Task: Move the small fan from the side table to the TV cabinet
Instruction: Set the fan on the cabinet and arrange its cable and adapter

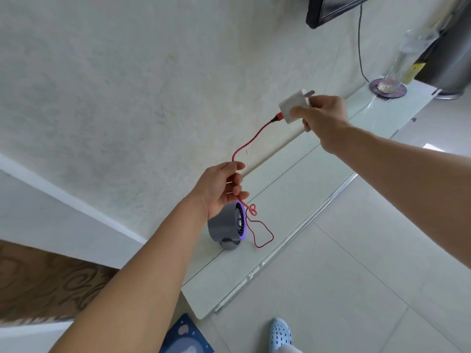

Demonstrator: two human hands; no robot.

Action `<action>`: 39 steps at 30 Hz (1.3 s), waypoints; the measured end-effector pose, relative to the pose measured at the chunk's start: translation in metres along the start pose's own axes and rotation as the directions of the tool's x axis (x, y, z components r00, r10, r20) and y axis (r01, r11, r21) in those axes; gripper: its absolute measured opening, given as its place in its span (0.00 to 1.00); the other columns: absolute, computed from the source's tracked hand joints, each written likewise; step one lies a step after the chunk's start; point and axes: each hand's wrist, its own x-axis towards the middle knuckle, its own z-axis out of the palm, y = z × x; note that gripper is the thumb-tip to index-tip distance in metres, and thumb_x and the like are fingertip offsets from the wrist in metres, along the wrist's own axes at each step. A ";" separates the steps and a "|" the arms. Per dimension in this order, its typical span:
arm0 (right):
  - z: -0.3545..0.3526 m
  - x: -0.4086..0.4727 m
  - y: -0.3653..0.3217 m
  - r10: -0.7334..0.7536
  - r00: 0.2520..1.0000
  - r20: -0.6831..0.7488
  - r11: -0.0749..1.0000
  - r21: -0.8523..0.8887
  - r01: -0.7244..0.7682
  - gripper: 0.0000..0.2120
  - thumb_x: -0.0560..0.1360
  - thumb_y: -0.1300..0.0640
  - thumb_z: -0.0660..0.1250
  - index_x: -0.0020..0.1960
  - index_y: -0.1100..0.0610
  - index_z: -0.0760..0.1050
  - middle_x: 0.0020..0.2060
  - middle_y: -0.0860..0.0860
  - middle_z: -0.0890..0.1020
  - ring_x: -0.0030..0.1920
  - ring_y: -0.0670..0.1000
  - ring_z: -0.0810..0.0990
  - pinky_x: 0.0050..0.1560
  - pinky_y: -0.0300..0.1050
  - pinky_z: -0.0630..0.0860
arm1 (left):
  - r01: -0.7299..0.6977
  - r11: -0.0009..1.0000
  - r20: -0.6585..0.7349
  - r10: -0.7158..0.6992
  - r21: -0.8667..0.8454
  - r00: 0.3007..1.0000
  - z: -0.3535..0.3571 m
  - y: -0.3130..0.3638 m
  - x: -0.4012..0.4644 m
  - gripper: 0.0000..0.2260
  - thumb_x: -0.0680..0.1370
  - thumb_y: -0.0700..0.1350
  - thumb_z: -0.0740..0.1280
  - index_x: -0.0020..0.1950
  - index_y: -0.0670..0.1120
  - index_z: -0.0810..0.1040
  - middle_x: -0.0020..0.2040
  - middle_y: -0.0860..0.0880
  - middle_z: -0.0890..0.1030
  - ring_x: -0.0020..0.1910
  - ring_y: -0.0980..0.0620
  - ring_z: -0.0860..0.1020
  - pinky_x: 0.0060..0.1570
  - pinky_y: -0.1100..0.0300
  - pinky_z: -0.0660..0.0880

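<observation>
The small fan point(226, 226) is sitting on the white tabletop point(293, 200) of the low TV cabinet, near the wall. It is gray with a purple ring on its front, and it is standing up on its little round foot. A red cord point(251, 141) is running from the fan, making a loose loop on the tabletop, then going up through the air.

The left hand point(221, 189) is hanging just above the fan. Its fingers point(235, 191) are curling and pinching the red cord in the middle. The right hand point(322, 115) is reaching out farther along the cabinet. Its fingers point(297, 112) are pinching a white plug block point(293, 104) at the end of the cord, and the metal prongs are poking out the top.

Farther along the tabletop, a clear glass vase point(397, 70) is standing on a dark round mat point(387, 89). A black screen point(328, 8) is showing at the top, with a black wire point(360, 47) hanging down from it. A light blue shoe point(280, 333) is standing on the tile floor point(356, 289).
</observation>
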 end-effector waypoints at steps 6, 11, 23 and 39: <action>-0.017 -0.054 -0.005 0.176 0.979 -0.100 0.948 0.286 -0.141 0.06 0.66 0.54 0.68 0.34 0.56 0.74 0.31 0.51 0.76 0.31 0.49 0.74 0.36 0.43 0.78 | 0.019 0.998 0.100 -0.025 0.059 0.995 -0.017 -0.020 -0.070 0.10 0.83 0.44 0.59 0.48 0.42 0.76 0.27 0.49 0.67 0.22 0.54 0.63 0.26 0.60 0.70; -0.014 -0.105 -0.021 0.280 0.958 -0.068 0.806 0.559 -0.196 0.08 0.72 0.59 0.63 0.49 0.61 0.72 0.36 0.58 0.80 0.35 0.56 0.85 0.39 0.54 0.84 | -0.011 0.998 0.137 0.003 0.060 0.991 -0.032 -0.029 -0.122 0.11 0.83 0.44 0.59 0.46 0.41 0.76 0.27 0.49 0.67 0.24 0.54 0.64 0.33 0.58 0.73; -0.037 -0.179 -0.024 0.359 0.929 -0.093 0.873 0.386 -0.299 0.12 0.70 0.61 0.72 0.40 0.58 0.67 0.26 0.54 0.70 0.22 0.49 0.65 0.22 0.35 0.61 | -0.068 0.934 0.186 0.001 0.350 0.982 -0.084 -0.045 -0.211 0.13 0.80 0.51 0.63 0.40 0.45 0.76 0.29 0.49 0.65 0.28 0.52 0.67 0.52 0.50 0.71; -0.049 -0.201 -0.007 0.427 0.902 0.068 0.838 0.345 -0.423 0.04 0.77 0.65 0.61 0.50 0.58 0.67 0.35 0.58 0.73 0.15 0.46 0.66 0.18 0.32 0.63 | -0.137 0.651 0.118 0.073 0.747 0.990 -0.086 -0.048 -0.206 0.09 0.79 0.47 0.67 0.47 0.42 0.83 0.26 0.54 0.69 0.27 0.54 0.66 0.37 0.58 0.69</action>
